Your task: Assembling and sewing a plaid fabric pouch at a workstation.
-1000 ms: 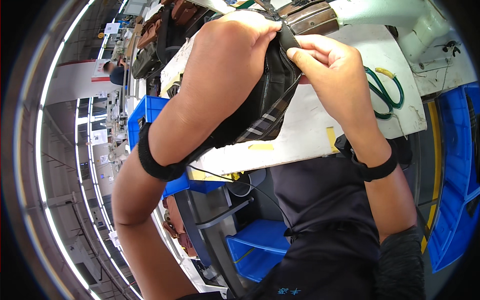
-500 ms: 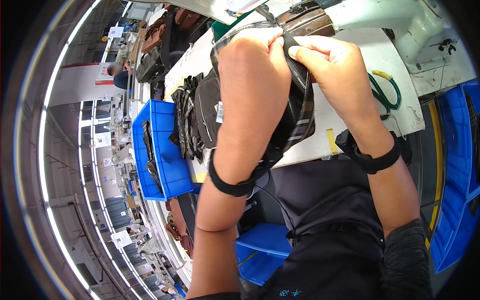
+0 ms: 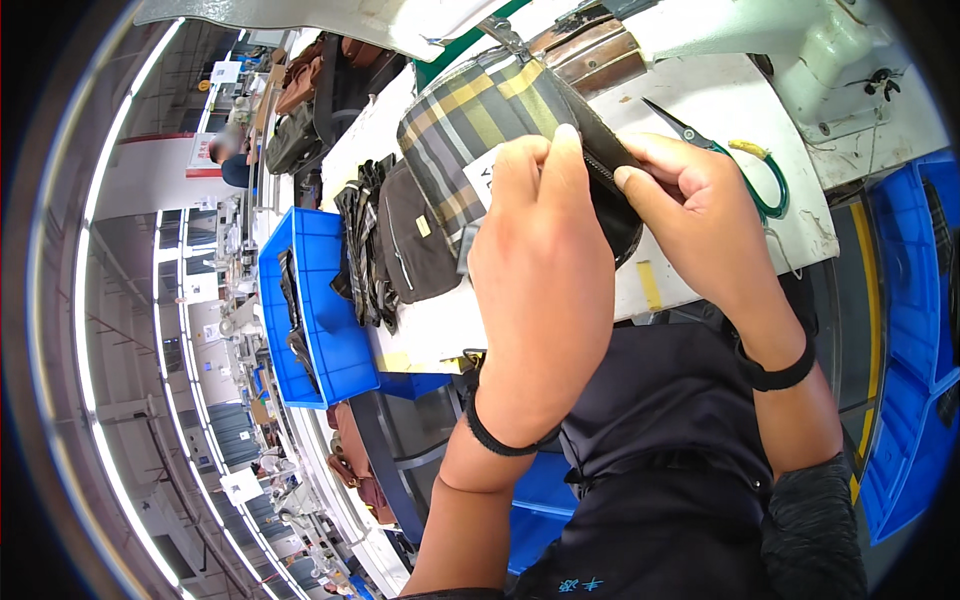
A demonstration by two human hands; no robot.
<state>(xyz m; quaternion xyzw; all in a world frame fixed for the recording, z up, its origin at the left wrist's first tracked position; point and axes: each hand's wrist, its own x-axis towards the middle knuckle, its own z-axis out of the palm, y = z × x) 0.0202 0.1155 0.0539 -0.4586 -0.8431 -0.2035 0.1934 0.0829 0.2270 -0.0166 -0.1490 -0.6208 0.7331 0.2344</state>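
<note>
Workshop: sewing machine point(image 3: 822, 62), blue bins point(image 3: 340, 325)

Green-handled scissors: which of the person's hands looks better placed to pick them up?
Probably the right hand: it is beside the scissors, while the left hand is farther off; both touch the plaid bag.

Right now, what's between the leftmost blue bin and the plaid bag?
The head view shows dark strips and a dark pouch between bin and plaid bag.

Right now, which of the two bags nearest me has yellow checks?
The plaid bag, held by your left hand and right hand; the dark bag to its left shows no checks.
</note>
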